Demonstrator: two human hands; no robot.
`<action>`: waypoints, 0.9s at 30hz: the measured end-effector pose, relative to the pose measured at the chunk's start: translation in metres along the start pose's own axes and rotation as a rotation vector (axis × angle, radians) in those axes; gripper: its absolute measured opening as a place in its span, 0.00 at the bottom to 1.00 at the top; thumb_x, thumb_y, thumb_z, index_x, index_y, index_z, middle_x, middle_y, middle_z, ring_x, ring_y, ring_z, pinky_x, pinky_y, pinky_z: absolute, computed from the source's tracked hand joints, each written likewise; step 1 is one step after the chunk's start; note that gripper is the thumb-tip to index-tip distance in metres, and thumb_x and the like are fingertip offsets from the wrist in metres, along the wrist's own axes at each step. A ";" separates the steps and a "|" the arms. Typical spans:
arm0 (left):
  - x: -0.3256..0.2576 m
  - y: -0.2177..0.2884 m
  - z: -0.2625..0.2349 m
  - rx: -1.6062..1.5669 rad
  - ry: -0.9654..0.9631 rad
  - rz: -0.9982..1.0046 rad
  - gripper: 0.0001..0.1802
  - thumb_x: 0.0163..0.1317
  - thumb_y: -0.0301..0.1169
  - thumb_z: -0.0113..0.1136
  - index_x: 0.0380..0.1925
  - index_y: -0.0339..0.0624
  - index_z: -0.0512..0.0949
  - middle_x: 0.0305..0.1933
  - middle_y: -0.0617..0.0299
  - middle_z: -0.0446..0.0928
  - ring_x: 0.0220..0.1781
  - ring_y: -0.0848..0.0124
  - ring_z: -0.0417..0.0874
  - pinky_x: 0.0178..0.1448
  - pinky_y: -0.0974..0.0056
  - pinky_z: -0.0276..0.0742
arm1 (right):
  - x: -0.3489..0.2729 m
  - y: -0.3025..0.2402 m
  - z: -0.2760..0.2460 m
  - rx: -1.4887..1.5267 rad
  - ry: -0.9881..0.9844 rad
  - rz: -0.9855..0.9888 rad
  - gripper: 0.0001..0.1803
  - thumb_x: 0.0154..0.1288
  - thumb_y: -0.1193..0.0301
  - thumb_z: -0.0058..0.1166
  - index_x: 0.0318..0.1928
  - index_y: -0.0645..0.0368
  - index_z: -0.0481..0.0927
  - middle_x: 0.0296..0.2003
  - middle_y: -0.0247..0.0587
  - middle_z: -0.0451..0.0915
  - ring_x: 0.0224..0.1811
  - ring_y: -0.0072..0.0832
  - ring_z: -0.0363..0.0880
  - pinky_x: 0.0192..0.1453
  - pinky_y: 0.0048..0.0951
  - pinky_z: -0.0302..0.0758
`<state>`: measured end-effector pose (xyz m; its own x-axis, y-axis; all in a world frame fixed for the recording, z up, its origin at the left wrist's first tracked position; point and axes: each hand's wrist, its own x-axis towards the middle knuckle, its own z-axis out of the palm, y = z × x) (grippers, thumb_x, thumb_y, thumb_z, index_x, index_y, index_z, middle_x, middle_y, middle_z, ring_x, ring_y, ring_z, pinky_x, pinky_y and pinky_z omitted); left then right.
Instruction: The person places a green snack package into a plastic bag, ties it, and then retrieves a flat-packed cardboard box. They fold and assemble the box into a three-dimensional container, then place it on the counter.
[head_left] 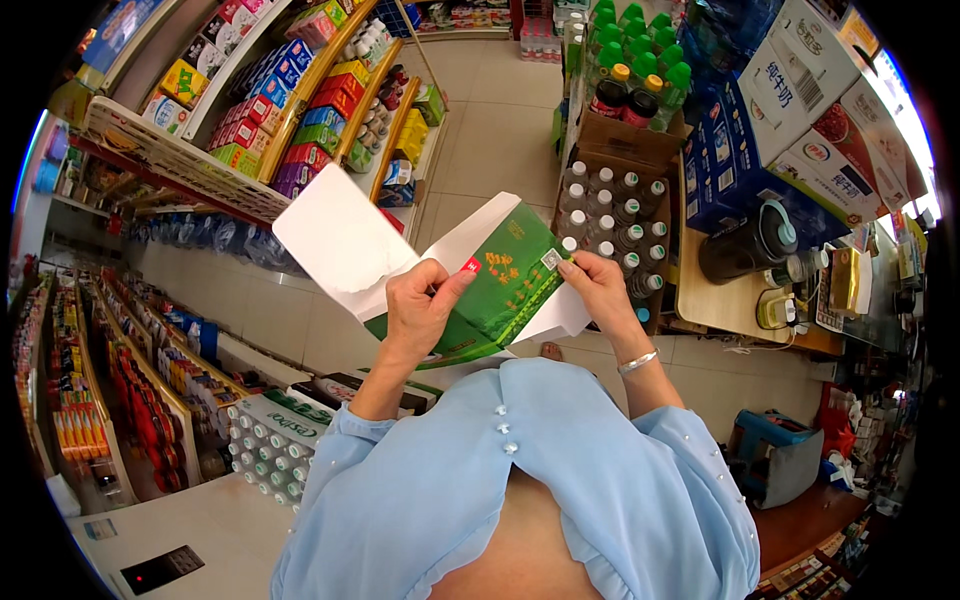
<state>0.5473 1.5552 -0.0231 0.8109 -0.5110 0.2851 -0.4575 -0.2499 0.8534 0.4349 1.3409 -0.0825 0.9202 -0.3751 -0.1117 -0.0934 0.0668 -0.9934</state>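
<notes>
A green printed cardboard box (508, 268), unfolded and partly flattened, is held in front of my chest. Its plain white inner flaps (345, 235) stick out at the upper left and upper middle, and one has a torn-looking edge. My left hand (418, 300) grips the lower left part of the card, with the thumb lying over the green face next to a small red patch. With fingers closed, my right hand (598, 285) pinches the right edge beside a small white square code. Part of the fingers of both hands is hidden behind the card.
Shelves of small packaged goods (300, 120) stand at the left. Ahead on the right, open cartons hold white-capped bottles (612, 215) and green-capped bottles (640, 50). A wooden table (715, 300) carries milk cartons (795, 75) and a dark jug (750, 245). Shrink-wrapped bottles (268, 450) are at lower left.
</notes>
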 end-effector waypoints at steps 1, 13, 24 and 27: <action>0.000 0.003 0.001 -0.061 -0.019 -0.002 0.21 0.53 0.33 0.67 0.12 0.38 0.67 0.10 0.68 0.63 0.15 0.81 0.59 0.18 0.71 0.56 | 0.003 0.006 0.001 0.016 -0.010 -0.002 0.12 0.65 0.66 0.53 0.32 0.63 0.79 0.22 0.20 0.70 0.26 0.10 0.63 0.29 0.17 0.63; 0.015 -0.013 -0.040 -0.173 -0.303 -0.221 0.11 0.63 0.31 0.54 0.39 0.34 0.74 0.34 0.63 0.77 0.36 0.79 0.75 0.41 0.73 0.72 | 0.004 0.022 -0.021 0.198 0.012 -0.001 0.11 0.64 0.69 0.52 0.26 0.59 0.74 0.22 0.18 0.68 0.25 0.08 0.59 0.28 0.14 0.58; 0.005 -0.011 -0.038 -0.244 -0.413 -0.328 0.08 0.55 0.27 0.62 0.32 0.33 0.76 0.26 0.67 0.76 0.27 0.82 0.72 0.32 0.74 0.70 | 0.001 0.023 -0.012 0.142 0.002 0.031 0.10 0.65 0.67 0.52 0.28 0.59 0.77 0.23 0.18 0.70 0.25 0.08 0.61 0.29 0.14 0.59; -0.003 -0.006 -0.030 -0.431 -0.442 -0.293 0.06 0.55 0.25 0.62 0.29 0.33 0.76 0.26 0.70 0.75 0.28 0.84 0.72 0.32 0.76 0.70 | 0.005 0.034 -0.005 0.092 -0.025 0.060 0.11 0.65 0.67 0.52 0.26 0.58 0.76 0.21 0.18 0.68 0.23 0.08 0.60 0.26 0.15 0.57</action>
<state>0.5585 1.5831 -0.0158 0.6123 -0.7829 -0.1106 0.0183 -0.1259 0.9919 0.4341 1.3365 -0.1166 0.9234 -0.3446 -0.1690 -0.1144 0.1731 -0.9782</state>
